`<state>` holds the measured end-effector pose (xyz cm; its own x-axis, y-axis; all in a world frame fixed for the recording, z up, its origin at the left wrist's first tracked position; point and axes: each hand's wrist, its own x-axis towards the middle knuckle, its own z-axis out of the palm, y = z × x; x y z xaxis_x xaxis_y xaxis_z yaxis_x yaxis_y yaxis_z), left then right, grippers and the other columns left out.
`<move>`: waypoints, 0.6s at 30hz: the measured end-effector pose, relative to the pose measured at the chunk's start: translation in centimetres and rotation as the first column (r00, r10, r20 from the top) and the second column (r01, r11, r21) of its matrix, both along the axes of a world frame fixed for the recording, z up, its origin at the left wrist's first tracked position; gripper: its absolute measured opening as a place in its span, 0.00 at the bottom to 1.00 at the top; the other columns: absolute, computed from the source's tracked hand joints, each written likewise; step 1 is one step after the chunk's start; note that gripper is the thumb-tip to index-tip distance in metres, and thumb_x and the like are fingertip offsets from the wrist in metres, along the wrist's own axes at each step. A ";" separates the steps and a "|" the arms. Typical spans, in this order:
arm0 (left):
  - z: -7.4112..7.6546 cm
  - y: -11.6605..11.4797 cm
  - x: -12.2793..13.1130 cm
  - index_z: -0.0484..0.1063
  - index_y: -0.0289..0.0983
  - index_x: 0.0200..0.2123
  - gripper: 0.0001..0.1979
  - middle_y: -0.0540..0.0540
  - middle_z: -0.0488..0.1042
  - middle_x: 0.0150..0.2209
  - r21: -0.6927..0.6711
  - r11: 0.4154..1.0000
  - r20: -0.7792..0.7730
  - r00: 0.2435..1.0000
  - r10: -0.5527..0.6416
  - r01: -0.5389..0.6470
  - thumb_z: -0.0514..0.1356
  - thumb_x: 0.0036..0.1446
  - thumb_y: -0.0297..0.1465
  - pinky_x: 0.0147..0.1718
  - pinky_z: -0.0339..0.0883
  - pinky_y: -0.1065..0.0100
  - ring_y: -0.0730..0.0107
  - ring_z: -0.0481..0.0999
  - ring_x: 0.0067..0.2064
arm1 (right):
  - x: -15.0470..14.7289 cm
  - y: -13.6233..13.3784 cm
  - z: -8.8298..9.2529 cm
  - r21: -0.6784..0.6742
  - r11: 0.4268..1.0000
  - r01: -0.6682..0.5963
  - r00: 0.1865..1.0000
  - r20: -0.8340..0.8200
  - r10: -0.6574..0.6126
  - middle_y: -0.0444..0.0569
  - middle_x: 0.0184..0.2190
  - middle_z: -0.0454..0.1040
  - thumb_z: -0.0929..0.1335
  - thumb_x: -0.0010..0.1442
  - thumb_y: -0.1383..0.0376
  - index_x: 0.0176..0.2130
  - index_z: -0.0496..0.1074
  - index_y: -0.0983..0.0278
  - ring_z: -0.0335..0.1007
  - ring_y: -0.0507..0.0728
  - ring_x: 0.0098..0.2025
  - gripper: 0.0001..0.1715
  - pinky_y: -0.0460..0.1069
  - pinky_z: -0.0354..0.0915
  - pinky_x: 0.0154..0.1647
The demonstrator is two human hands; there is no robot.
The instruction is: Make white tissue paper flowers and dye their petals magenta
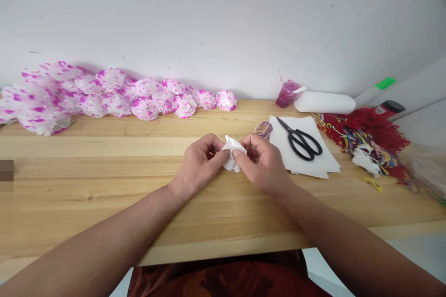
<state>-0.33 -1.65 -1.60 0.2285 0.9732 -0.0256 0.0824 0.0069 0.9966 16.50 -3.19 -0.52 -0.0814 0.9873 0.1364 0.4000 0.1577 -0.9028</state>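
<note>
A small piece of white tissue paper point(232, 161), gathered and creased, is held between both hands above the middle of the wooden table. My left hand point(202, 160) pinches its left side between thumb and fingers. On the other side, my right hand point(263, 160) grips the paper with the thumb pressed on its face. Just beyond the right hand lie some purple and pink loops point(264, 129), perhaps rubber bands. Black-handled scissors point(302, 141) rest on a stack of white paper sheets point(278, 134) to the right.
Pink-speckled white paper pompoms point(144, 102) line the wall on the left. At the back right stand a cup of pink liquid point(288, 93), a white bottle lying down point(324, 102) and a red tin point(389, 109). Tangled red and multicoloured yarn point(369, 132) lies before them on the table point(104, 185).
</note>
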 end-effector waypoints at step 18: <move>0.1 -0.1 0.0 0.68 0.38 0.30 0.09 0.51 0.70 0.26 0.027 1.000 -0.034 0.999 0.005 -0.004 0.62 0.56 0.35 0.25 0.61 0.72 0.73 0.68 0.27 | 0.1 -0.2 0.2 0.088 0.996 -0.003 1.000 0.017 0.002 0.38 0.21 0.61 0.67 0.59 0.66 0.27 0.60 0.61 0.56 0.49 0.23 0.12 0.46 0.54 0.22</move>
